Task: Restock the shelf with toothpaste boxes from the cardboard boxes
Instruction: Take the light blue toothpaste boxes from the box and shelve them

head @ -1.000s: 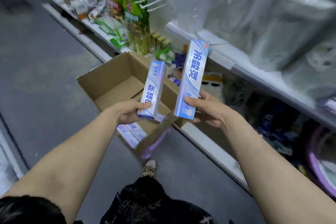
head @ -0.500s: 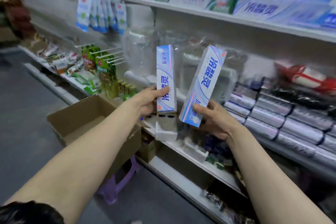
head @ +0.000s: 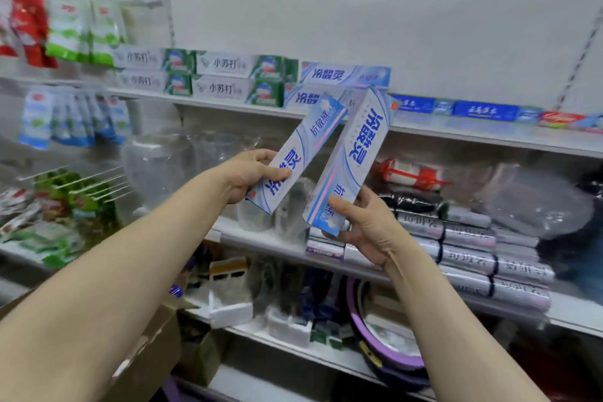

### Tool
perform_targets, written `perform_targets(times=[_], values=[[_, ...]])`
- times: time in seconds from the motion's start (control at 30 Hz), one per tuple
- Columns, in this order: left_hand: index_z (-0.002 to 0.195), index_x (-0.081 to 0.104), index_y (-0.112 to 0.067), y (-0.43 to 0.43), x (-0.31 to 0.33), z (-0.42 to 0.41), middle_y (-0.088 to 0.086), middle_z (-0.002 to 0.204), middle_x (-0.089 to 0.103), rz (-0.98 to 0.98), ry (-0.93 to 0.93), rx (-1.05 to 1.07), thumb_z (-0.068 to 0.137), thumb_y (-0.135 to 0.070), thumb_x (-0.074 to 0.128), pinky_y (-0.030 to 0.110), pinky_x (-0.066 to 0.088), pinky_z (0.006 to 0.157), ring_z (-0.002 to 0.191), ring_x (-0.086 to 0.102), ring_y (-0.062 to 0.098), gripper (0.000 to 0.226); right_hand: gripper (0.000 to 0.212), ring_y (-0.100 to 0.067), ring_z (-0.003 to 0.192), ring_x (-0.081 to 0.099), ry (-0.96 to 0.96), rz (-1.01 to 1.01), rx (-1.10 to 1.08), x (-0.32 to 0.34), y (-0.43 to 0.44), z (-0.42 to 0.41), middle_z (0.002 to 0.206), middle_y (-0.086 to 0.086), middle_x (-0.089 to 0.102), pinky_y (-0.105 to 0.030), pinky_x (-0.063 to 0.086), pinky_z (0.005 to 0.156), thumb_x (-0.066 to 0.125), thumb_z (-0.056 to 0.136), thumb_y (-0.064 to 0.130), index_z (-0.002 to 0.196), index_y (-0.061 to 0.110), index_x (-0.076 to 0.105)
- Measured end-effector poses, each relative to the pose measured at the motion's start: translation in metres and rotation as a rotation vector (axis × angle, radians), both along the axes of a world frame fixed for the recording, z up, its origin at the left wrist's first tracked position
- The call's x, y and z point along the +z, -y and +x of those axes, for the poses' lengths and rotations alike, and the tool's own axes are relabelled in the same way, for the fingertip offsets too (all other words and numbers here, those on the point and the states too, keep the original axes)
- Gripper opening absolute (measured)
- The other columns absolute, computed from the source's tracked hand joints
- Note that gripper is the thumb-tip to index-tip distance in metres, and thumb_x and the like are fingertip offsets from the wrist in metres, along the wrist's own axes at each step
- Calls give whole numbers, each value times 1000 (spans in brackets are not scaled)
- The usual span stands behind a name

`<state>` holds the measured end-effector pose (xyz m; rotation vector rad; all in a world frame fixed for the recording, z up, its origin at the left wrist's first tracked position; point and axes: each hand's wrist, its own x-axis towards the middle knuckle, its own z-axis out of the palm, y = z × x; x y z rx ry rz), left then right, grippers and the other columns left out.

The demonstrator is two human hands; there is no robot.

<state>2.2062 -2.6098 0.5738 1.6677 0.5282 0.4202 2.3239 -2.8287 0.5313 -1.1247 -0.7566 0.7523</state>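
I am holding two blue-and-white toothpaste boxes up in front of the shelving, one in each hand. The left box (head: 300, 150) is in my left hand (head: 251, 174), gripped at its lower end with my thumb curled across the printed face and my fingers wrapped behind. It leans to the right, with its upper end in front of the front edge of the upper shelf (head: 456, 135). The right box (head: 350, 160) is in my right hand (head: 365, 225), pinched near its bottom corner with my thumb on the front and my fingers curled under and behind. It stands steeper, and its top also reaches that front edge. The two boxes sit just beside each other near their tops, and I cannot tell whether they touch. On the upper shelf behind them lie the matching boxes (head: 346, 75), stacked lengthwise along the front edge. The green-and-white boxes (head: 225, 75) are stacked to their left, and the dark blue boxes (head: 456, 108) lie in a single row to their right. On the shelf below, clear jars (head: 156, 166) stand toward the left end and wrapped rolls (head: 473, 254) are piled toward the right end. Lower still, a purple basin (head: 385, 336) stands on edge. Hanging packets (head: 75, 29) fill the upper left, and the cardboard box (head: 153, 356) sits under my left forearm at the bottom left corner.
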Motion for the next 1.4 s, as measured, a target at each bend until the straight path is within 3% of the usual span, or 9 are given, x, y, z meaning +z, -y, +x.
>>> perform_targets(times=[0.17,0.27,0.4,0.5,0.6,0.73,0.8,1.13,1.4], values=[[103,66,-18,18,38,16,0,84,75,145,8,-6,78,-11,79,35,53,71,69,68,20,29,53,-25,96,71,34,69,-66,19,27,9,111,-5,73,-46,60,72,75,73,12,123,15,58],[97,69,-21,25,58,29,-1,82,73,248,-13,-4,75,-12,82,40,42,71,74,65,22,27,65,-25,98,71,40,94,-120,27,37,17,118,-6,72,-48,60,76,80,66,20,126,14,56],[107,64,-12,28,87,50,2,88,66,355,-37,-19,77,-10,81,24,48,55,65,64,16,35,75,-24,98,72,63,129,-173,39,45,30,116,-4,72,-49,60,79,83,58,27,127,15,56],[103,60,-14,20,107,66,6,100,66,443,-62,-17,74,-14,85,33,58,69,80,68,21,38,70,-23,96,73,46,169,-197,49,45,43,119,-7,71,-45,60,75,82,64,22,128,14,56],[102,59,-15,6,123,81,8,108,65,523,-62,-13,66,-16,90,40,56,86,92,67,24,48,86,-29,100,71,32,210,-218,59,38,57,121,-12,69,-46,59,74,93,52,30,128,13,56],[107,59,-18,-13,145,97,6,111,59,706,-69,-34,63,-18,90,35,52,86,97,60,22,54,88,-28,99,72,52,247,-224,67,24,70,122,-12,69,-44,59,73,93,50,30,129,14,57],[103,59,-20,-23,158,105,6,110,60,773,-63,-61,62,-16,91,36,52,86,97,61,23,51,93,-29,99,72,79,251,-222,70,14,76,120,-11,70,-53,55,85,96,49,32,130,14,56],[103,59,-20,-69,218,152,2,104,64,966,-34,-105,66,-15,88,37,56,78,93,64,22,48,75,-29,103,71,138,255,-266,94,-34,98,120,-9,71,-42,59,73,82,62,21,132,15,53],[105,58,-22,-100,214,193,0,105,63,1036,-88,-184,67,-19,88,33,53,71,93,63,21,48,60,-29,102,71,171,275,-358,97,-60,113,116,-9,73,-43,61,75,76,72,11,128,15,55]])
